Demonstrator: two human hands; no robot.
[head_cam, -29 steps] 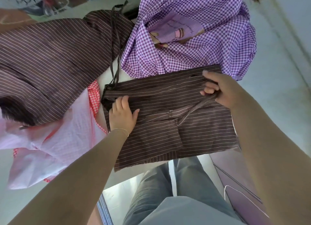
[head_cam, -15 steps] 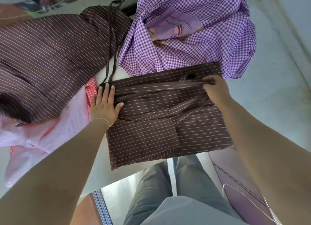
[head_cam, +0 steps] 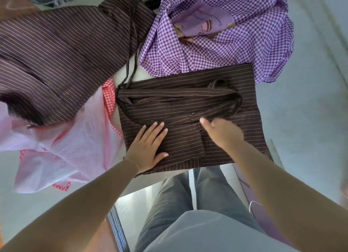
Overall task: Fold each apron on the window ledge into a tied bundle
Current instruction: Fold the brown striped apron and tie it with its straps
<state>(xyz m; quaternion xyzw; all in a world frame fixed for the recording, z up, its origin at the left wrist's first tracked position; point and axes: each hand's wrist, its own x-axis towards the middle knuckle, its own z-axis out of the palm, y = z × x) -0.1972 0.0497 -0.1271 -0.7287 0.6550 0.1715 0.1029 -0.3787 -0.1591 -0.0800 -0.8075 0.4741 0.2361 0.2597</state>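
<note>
**Straps laid in, hands drop to the near half**

I have the brown striped apron folded to a rough rectangle on the window ledge, its near edge hanging just over the lip above my legs. Half a second ago my hands were up at the two far corners, the left at the end of the strap, the right tucking the loop at the other side. Now both have come down to the near half. My left hand lies flat on the cloth, fingers straight and spread, pressing the fold down. My right hand is blurred with motion; one finger points toward the seam at the middle, but I cannot tell whether its grip is loose or curled. It holds nothing that I can make out.

The long straps now lie across the upper part of the panel in loose loops, released, not yet tied.

I judge this apron is folded and smoothed but unbundled: rolling or folding again, then wrapping the straps, is what remains. The second striped apron, the purple gingham apron and the pink apron lie crumpled around it, untouched.
</note>
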